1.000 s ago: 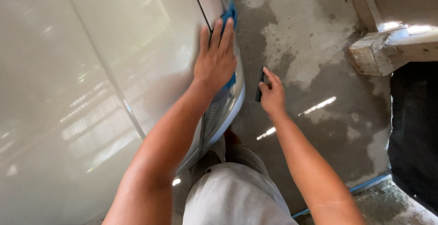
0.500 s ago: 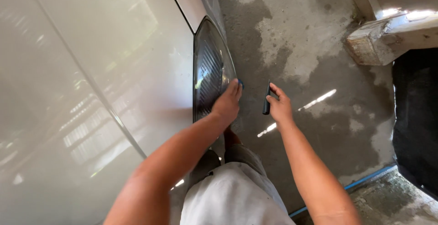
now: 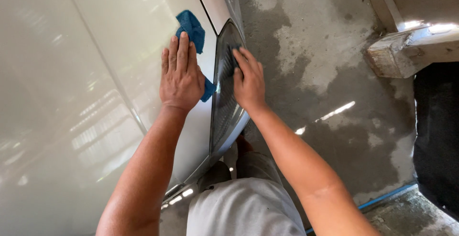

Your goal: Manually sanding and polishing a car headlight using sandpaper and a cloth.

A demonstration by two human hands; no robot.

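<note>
Head view — left hand [image 3: 180,76] flat on blue cloth [image 3: 192,28], right hand [image 3: 248,80] flat on headlight [image 3: 224,102].

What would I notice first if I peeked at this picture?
The bright blue cloth pops out, pressed flat under the left hand on the shiny white car body. Beside it, the right hand rests on the dark headlight, above a wet, patchy concrete floor.

Cloth [image 3: 192,28] under left hand [image 3: 180,76] on panel [image 3: 86,97] — headlight [image 3: 224,97] to its right.
</note>
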